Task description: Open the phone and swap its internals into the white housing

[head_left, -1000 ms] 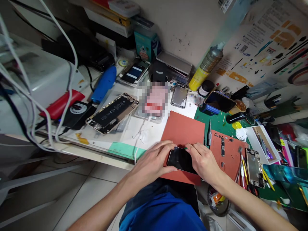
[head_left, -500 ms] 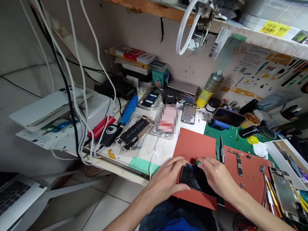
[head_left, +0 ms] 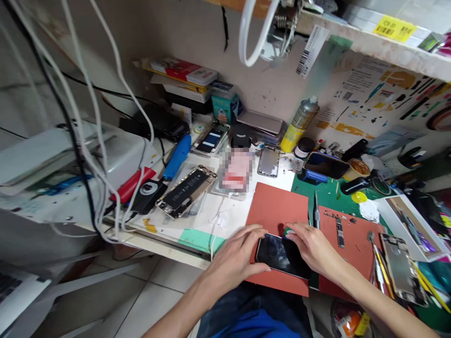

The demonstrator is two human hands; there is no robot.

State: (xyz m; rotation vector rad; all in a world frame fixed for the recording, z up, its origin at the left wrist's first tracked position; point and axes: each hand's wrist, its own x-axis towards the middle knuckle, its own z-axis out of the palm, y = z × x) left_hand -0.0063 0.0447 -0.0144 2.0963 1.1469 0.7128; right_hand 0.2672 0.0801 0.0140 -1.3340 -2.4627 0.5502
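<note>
A black-screened smartphone lies face up on a reddish-brown mat at the front edge of the bench. My left hand grips its left end, fingers at the far corner and thumb along the near edge. Between the fingertips of my right hand is a small green pick, pinched at the phone's far long edge. Whether the pick's tip is in the seam cannot be made out. My right hand covers part of the phone's right side.
To the right, a second reddish mat bears a narrow circuit board and small parts. Tweezers and an opened phone lie beyond. Leftward are another opened phone, a blue-handled tool and hanging cables.
The view has shifted, so the bench appears farther left and slightly higher. My right hand has drawn back a little from the screen, showing more of the phone and green pick. Left grip is unchanged.
</note>
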